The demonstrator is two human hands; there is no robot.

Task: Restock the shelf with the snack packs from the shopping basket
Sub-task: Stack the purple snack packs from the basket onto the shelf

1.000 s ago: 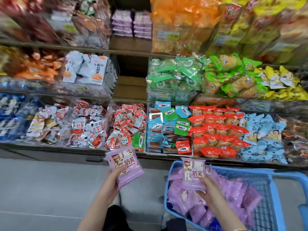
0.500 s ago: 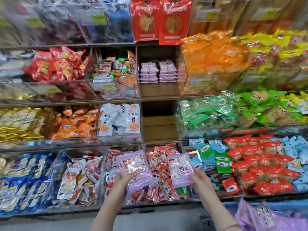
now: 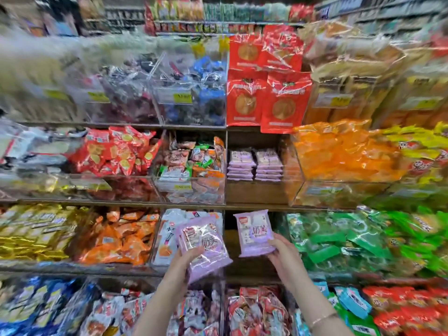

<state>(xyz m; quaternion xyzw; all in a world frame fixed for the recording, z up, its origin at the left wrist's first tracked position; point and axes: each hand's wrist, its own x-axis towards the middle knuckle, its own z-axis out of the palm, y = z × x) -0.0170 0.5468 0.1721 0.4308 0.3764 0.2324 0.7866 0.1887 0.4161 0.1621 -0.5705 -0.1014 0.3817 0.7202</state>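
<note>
Two raised hands, left (image 3: pixel 184 265) and right (image 3: pixel 282 253), each grip a purple snack pack (image 3: pixel 203 243) in curled fingers.

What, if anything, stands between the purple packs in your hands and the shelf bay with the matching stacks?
Nothing visible: the bay with the purple stacks looks open-fronted, just above the left pack and the right pack.

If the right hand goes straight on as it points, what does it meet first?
Likely the shelf edge under the purple stacks, its held pack touching first; depth is unclear.
</note>
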